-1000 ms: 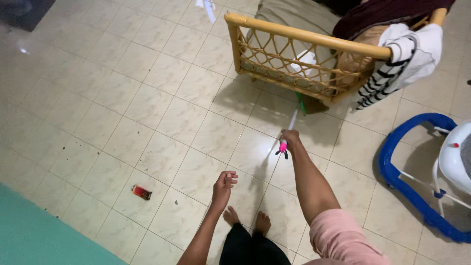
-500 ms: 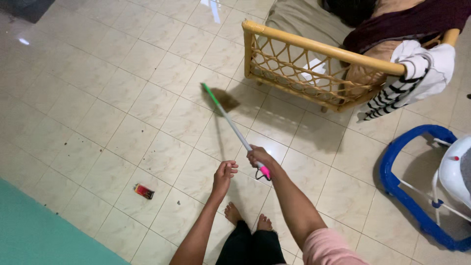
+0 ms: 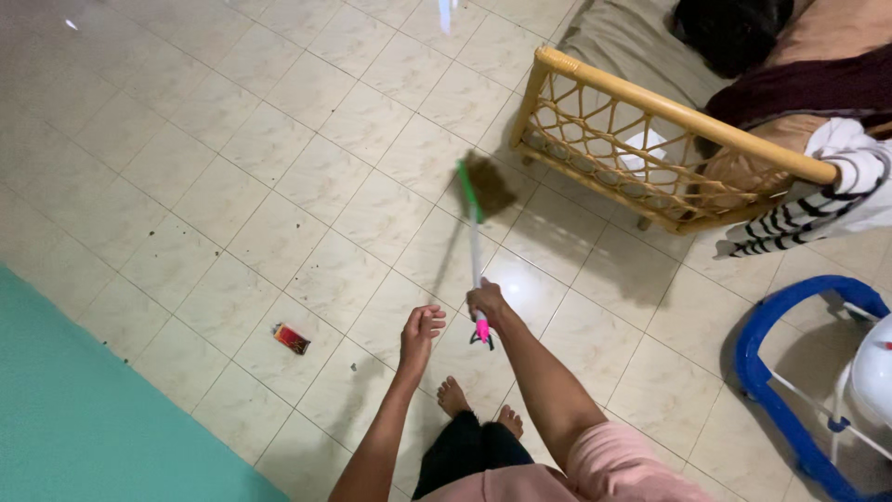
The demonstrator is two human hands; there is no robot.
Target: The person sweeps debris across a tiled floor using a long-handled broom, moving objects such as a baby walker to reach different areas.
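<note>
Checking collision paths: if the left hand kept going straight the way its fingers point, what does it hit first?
The left hand is empty, fingers aimed up-frame and slightly right. First in that line looks to be the broom handle held by the right hand, though depth is unclear; beyond it lies bare tiled floor.

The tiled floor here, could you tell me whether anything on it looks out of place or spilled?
Yes. A small red packet lies alone on the floor, left of the left hand, and dark crumbs dot the tiles near the green mat. A striped cloth hangs loosely off the rattan seat. The right hand holds a broom.
</note>
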